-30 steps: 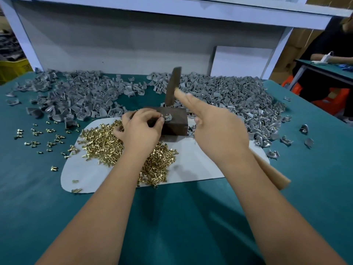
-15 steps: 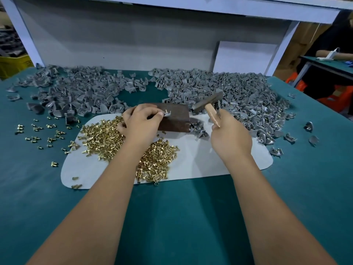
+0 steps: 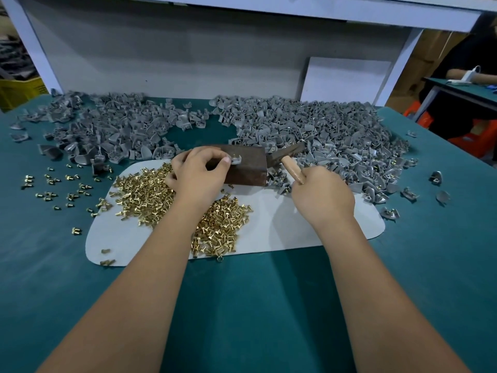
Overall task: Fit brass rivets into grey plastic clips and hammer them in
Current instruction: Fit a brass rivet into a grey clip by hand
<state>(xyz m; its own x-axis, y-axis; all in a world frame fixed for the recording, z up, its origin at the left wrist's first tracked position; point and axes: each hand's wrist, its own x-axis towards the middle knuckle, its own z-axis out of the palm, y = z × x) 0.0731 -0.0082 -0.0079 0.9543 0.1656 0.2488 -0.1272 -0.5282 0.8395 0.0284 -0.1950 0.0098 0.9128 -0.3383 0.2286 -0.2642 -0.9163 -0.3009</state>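
We hold one grey clip [image 3: 234, 160] steady on the brown block [image 3: 247, 168], left hand [image 3: 200, 173] pinching it at its edge, a brass rivet standing up out of it and, by our reckoning, not yet fully driven, while our right hand [image 3: 321, 195] is wrapped round the wooden handle of the hammer [image 3: 289, 157], whose head lies low beside the block. It looks like early going: a big heap of rivets [image 3: 166, 195] sits on the white mat [image 3: 295, 224] and great piles of clips [image 3: 322, 130] spread behind, some on the right glinting with brass as if done.
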